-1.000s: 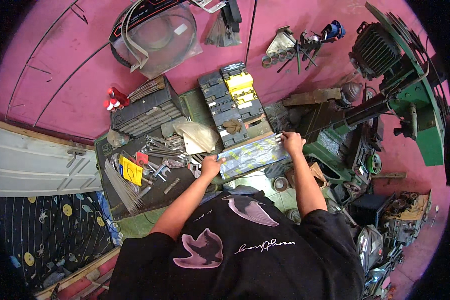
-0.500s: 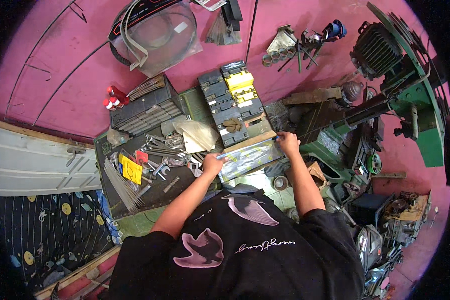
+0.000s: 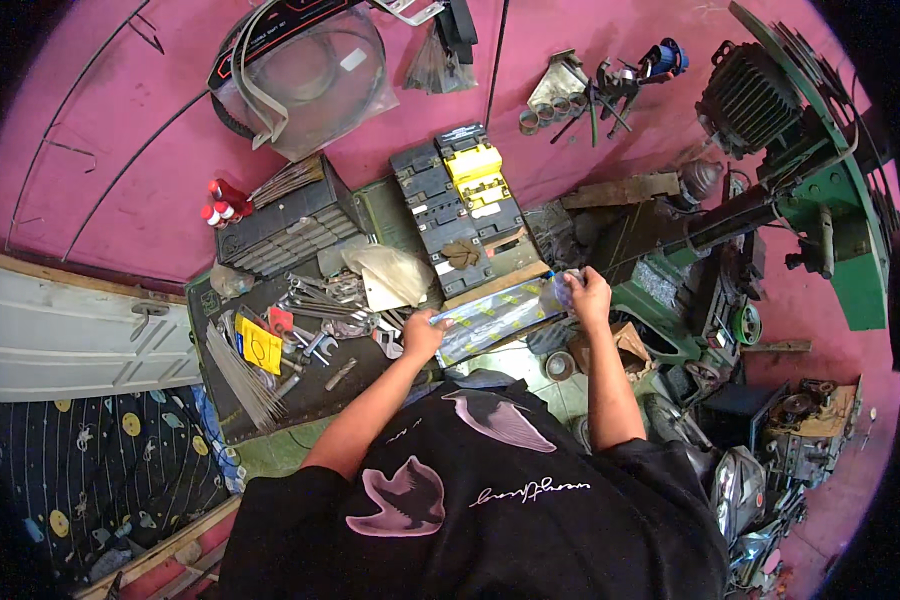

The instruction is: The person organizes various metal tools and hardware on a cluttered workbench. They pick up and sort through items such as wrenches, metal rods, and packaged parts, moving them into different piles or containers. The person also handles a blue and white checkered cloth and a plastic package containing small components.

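Note:
I hold a long, flat clear plastic packet (image 3: 495, 316) stretched between both hands above the workbench. My left hand (image 3: 422, 335) grips its left end, close to the wrenches. Its right end, bunched into a clear tip, is gripped by my right hand (image 3: 587, 296). The packet shows greyish contents with green and yellow marks. It lies tilted, its right end higher and farther from me.
A dark workbench (image 3: 310, 395) carries several wrenches (image 3: 315, 300), thin metal rods (image 3: 240, 375) and a yellow card (image 3: 260, 345). Behind stand drawer organisers (image 3: 290, 225) and a black-and-yellow parts case (image 3: 465, 200). A green machine (image 3: 820, 200) is at right, red-capped cans (image 3: 220, 205) at left.
The packet has tipped from nearly flat to edge-on and moved slightly away from me. Both hands kept their grip on its ends.

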A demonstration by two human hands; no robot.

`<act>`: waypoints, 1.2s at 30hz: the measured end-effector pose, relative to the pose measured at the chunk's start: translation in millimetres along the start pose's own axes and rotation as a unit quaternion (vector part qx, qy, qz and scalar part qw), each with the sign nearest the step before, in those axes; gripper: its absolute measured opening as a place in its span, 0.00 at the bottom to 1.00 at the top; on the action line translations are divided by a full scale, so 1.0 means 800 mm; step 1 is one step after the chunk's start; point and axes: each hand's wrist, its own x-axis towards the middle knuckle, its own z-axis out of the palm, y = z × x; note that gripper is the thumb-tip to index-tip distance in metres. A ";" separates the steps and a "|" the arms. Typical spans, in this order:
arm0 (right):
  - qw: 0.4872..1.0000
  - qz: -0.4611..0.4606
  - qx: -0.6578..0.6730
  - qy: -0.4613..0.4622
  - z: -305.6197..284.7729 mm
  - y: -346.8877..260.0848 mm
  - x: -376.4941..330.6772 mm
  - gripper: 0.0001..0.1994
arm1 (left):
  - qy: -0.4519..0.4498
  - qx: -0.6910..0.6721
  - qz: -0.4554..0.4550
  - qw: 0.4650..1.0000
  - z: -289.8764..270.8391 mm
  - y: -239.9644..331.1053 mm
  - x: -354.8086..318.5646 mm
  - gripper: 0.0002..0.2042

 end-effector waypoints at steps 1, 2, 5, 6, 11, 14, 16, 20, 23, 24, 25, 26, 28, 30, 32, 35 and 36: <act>0.999 0.006 0.040 -0.001 -0.004 0.004 -0.003 0.17 | 0.003 0.002 0.015 1.000 0.000 0.001 -0.001 0.17; 0.997 0.012 0.081 -0.004 -0.009 0.005 -0.008 0.17 | 0.007 0.004 0.028 1.000 0.000 0.002 -0.003 0.17; 0.989 0.048 0.135 -0.033 -0.028 0.000 -0.017 0.16 | -0.013 -0.032 0.026 0.999 -0.004 -0.003 -0.005 0.16; 0.984 0.068 0.155 -0.048 -0.038 -0.012 -0.021 0.16 | -0.024 -0.050 0.018 0.998 -0.005 -0.005 -0.006 0.16; 0.980 0.062 0.188 -0.035 -0.065 -0.012 -0.025 0.16 | 0.007 -0.013 0.038 0.999 -0.006 0.014 -0.009 0.15; 0.980 0.059 0.191 -0.016 -0.057 0.025 -0.009 0.13 | 0.012 0.058 0.042 0.997 -0.005 0.045 -0.001 0.14; 0.982 0.055 0.182 0.002 -0.042 0.044 0.000 0.13 | 0.014 0.058 0.100 0.993 -0.003 0.051 0.008 0.12; 0.976 0.094 0.197 -0.008 -0.010 0.079 0.019 0.12 | 0.035 0.095 0.109 0.989 0.005 0.045 0.013 0.11; 0.981 0.097 0.168 -0.020 0.011 0.106 0.026 0.12 | 0.039 0.095 0.100 0.990 0.007 0.044 0.013 0.11; 0.992 0.081 0.098 -0.003 0.014 0.111 0.025 0.12 | 0.039 0.096 0.101 0.989 0.006 0.045 0.012 0.10; 0.992 0.090 0.084 -0.010 0.018 0.115 0.023 0.13 | 0.040 0.096 0.103 0.989 0.005 0.046 0.011 0.10; 0.993 0.099 0.069 -0.016 0.020 0.122 0.021 0.15 | 0.040 0.100 0.106 0.989 0.005 0.047 0.011 0.10; 0.989 0.141 0.012 -0.051 0.027 0.133 0.022 0.16 | 0.041 0.106 0.113 0.987 0.006 0.050 0.009 0.10; 0.990 0.077 -0.120 -0.002 0.017 0.068 0.011 0.16 | 0.044 0.109 0.105 0.988 0.002 0.045 0.008 0.10; 0.979 0.008 -0.204 0.028 0.008 0.041 0.007 0.22 | 0.039 0.104 0.108 0.988 0.004 0.043 0.008 0.10; 0.976 -0.082 -0.200 -0.034 0.008 0.026 0.013 0.23 | 0.037 0.101 0.109 0.988 0.006 0.039 0.009 0.10; 0.977 0.006 -0.173 -0.123 0.001 0.006 0.016 0.23 | 0.036 0.102 0.106 0.988 0.005 0.042 0.008 0.10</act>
